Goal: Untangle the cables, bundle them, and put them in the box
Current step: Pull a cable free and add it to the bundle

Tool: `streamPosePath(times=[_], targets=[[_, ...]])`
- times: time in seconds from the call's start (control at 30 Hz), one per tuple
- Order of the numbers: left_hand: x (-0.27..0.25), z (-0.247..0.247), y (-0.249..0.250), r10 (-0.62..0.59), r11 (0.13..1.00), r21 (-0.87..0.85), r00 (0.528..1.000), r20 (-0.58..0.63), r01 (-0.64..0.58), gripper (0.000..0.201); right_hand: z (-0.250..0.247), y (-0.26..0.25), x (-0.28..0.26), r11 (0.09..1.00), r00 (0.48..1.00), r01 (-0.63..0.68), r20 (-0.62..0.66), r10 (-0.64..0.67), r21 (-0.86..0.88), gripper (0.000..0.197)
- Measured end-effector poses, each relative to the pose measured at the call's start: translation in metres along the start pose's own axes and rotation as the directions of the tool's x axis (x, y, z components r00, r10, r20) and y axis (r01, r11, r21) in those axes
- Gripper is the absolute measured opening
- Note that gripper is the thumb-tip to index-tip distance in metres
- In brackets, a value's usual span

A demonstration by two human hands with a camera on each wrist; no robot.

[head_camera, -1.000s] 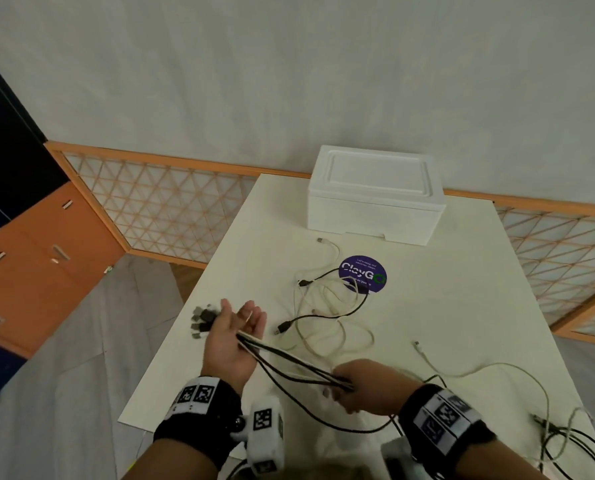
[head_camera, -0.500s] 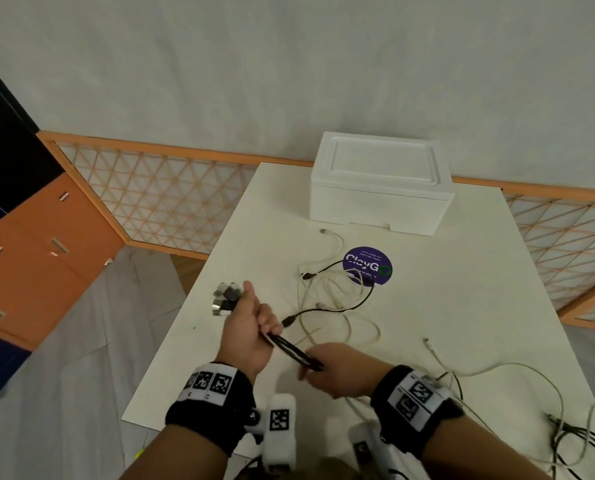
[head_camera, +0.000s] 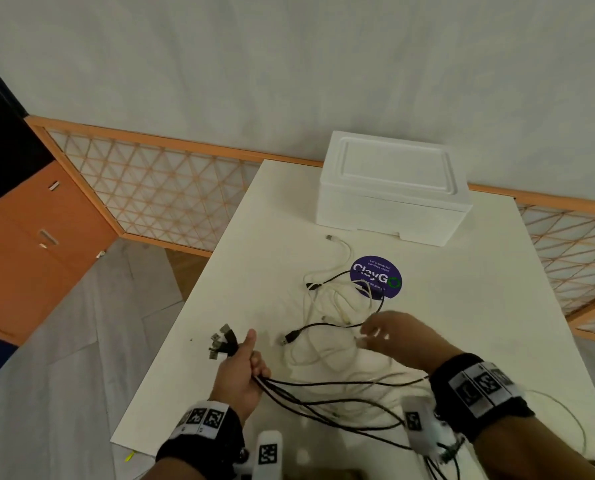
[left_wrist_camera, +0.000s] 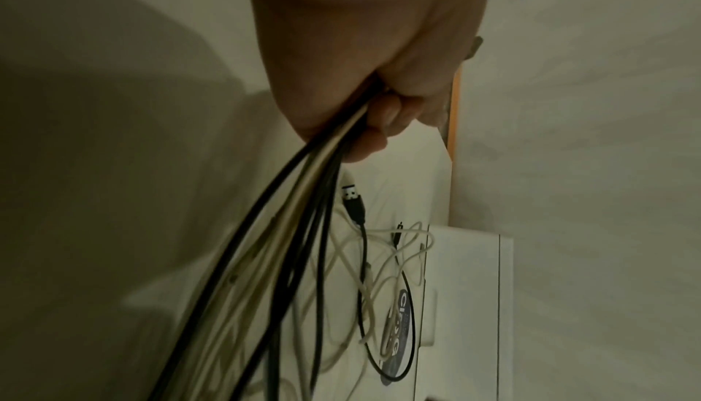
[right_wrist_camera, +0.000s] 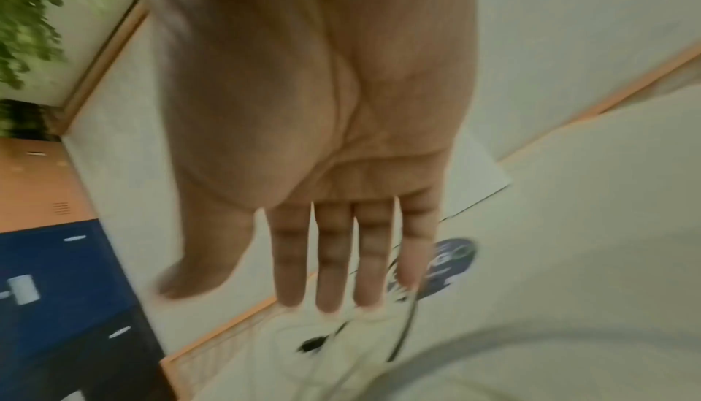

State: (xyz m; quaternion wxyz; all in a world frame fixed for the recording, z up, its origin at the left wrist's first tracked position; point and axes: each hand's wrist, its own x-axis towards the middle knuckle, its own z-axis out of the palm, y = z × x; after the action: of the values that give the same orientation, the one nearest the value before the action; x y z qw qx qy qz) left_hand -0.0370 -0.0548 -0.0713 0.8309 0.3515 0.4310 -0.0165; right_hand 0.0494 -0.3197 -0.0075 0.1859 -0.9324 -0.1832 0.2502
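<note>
My left hand (head_camera: 244, 367) grips a bundle of black and white cables (head_camera: 323, 398); their USB plugs (head_camera: 221, 342) stick out past my thumb. In the left wrist view the same cable bundle (left_wrist_camera: 288, 236) runs out of my curled left hand (left_wrist_camera: 379, 107). My right hand (head_camera: 389, 336) hovers open, fingers straight, over a loose tangle of white and black cables (head_camera: 337, 306) on the table; its flat palm and straight fingers (right_wrist_camera: 333, 257) hold nothing. The white foam box (head_camera: 389, 192), lid on, stands at the table's far edge.
The white table (head_camera: 462, 289) bears a round purple sticker (head_camera: 375, 276) under the tangle. More cables (head_camera: 566, 420) trail off at the near right. An orange lattice railing (head_camera: 143, 188) and orange drawers (head_camera: 29, 244) stand to the left, beyond the table's edge.
My right hand let go of the bundle and moved forward and right over the loose tangle, opening flat. The left hand keeps its hold on the bundle, whose strands now sag across the table.
</note>
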Motion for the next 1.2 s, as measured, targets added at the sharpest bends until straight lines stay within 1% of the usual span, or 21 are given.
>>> streamPosePath(times=[0.03,0.07,0.1,0.13,0.2,0.23,0.37,0.4,0.43,0.47,0.5,0.57,0.6,0.63,0.7,0.77,0.87,0.93,1.0,1.1,1.2], targets=[[0.001,0.0,0.002,-0.007,1.0,-0.002,1.0,0.02,0.007,0.029,0.004,-0.014,0.014,0.998,0.995,0.059,-0.077,-0.06,-0.027,0.027],[0.003,0.001,0.004,-0.017,1.0,-0.008,0.999,0.04,0.017,0.03,0.01,-0.026,0.028,0.989,0.987,0.111,-0.105,-0.121,-0.095,0.022],[0.004,0.003,0.006,-0.026,1.0,-0.015,0.998,0.063,0.027,0.032,0.019,-0.036,0.042,0.975,0.982,0.149,-0.088,-0.165,-0.162,0.023],[0.004,0.005,0.008,-0.035,0.999,-0.024,0.996,0.087,0.037,0.034,0.03,-0.043,0.055,0.959,0.984,0.164,-0.036,-0.177,-0.23,0.027],[0.005,0.011,0.01,-0.056,0.997,-0.038,0.99,0.131,0.061,0.034,0.051,-0.046,0.076,0.91,0.983,0.184,0.061,-0.174,-0.372,0.031],[0.005,0.013,0.012,-0.067,0.996,-0.041,0.986,0.151,0.074,0.033,0.058,-0.045,0.083,0.89,0.983,0.182,0.075,-0.165,-0.419,0.031],[0.004,0.021,0.018,-0.081,0.997,0.013,0.974,0.21,0.08,0.031,0.057,-0.037,0.093,0.877,0.993,0.102,-0.003,-0.117,-0.47,0.02],[0.003,0.024,0.02,-0.074,0.997,0.024,0.973,0.22,0.07,0.03,0.052,-0.035,0.092,0.874,0.992,0.091,-0.029,-0.119,-0.478,0.018],[0.003,0.027,0.022,-0.063,0.998,0.027,0.971,0.229,0.058,0.029,0.046,-0.034,0.091,0.895,0.992,0.071,-0.066,-0.111,-0.44,0.017],[0.002,0.032,0.024,-0.048,0.999,0.023,0.97,0.238,0.044,0.029,0.037,-0.032,0.089,0.931,0.988,0.051,-0.12,-0.1,-0.36,0.015],[0.002,0.037,0.025,-0.033,0.999,0.015,0.968,0.247,0.03,0.029,0.029,-0.03,0.087,0.971,0.98,0.03,-0.186,-0.075,-0.235,0.015],[0.001,0.051,0.027,-0.002,1.0,-0.001,0.968,0.25,0.003,0.03,0.007,-0.031,0.08,1.0,0.956,-0.003,-0.295,0.001,-0.004,0.013],[0.0,0.058,0.028,0.012,1.0,-0.006,0.967,0.255,-0.011,0.031,-0.004,-0.033,0.075,0.999,0.937,-0.007,-0.349,0.024,0.051,0.014],[-0.001,0.067,0.028,0.028,1.0,-0.011,0.964,0.266,-0.026,0.031,-0.014,-0.036,0.068,0.998,0.919,0.002,-0.394,0.024,0.066,0.015],[-0.004,0.084,0.028,0.056,0.998,-0.019,0.95,0.308,-0.053,0.028,-0.029,-0.046,0.054,0.998,0.892,0.033,-0.452,-0.009,0.046,0.018],[-0.009,0.102,0.027,0.086,0.996,-0.025,0.926,0.367,-0.083,0.023,-0.036,-0.056,0.04,0.997,0.875,0.078,-0.479,-0.071,-0.006,0.02],[-0.02,0.123,0.026,0.152,0.988,-0.049,0.877,0.456,-0.146,0.018,-0.034,-0.068,0.022,0.992,0.893,0.101,-0.433,-0.125,-0.079,0.021],[-0.026,0.132,0.025,0.168,0.985,-0.039,0.857,0.487,-0.17,0.014,-0.029,-0.073,0.016,0.982,0.886,0.127,-0.429,-0.177,-0.142,0.022],[-0.03,0.139,0.023,0.16,0.984,-0.011,0.866,0.473,-0.175,0.011,-0.024,-0.077,0.011,0.972,0.878,0.135,-0.431,-0.207,-0.192,0.022],[-0.031,0.141,0.021,0.138,0.986,0.032,0.906,0.399,-0.164,0.015,-0.018,-0.078,0.007,0.95,0.872,0.143,-0.419,-0.253,-0.277,0.023],[-0.028,0.137,0.019,0.118,0.989,0.041,0.923,0.367,-0.143,0.016,-0.009,-0.073,0.004,0.916,0.861,0.189,-0.388,-0.328,-0.355,0.017]])
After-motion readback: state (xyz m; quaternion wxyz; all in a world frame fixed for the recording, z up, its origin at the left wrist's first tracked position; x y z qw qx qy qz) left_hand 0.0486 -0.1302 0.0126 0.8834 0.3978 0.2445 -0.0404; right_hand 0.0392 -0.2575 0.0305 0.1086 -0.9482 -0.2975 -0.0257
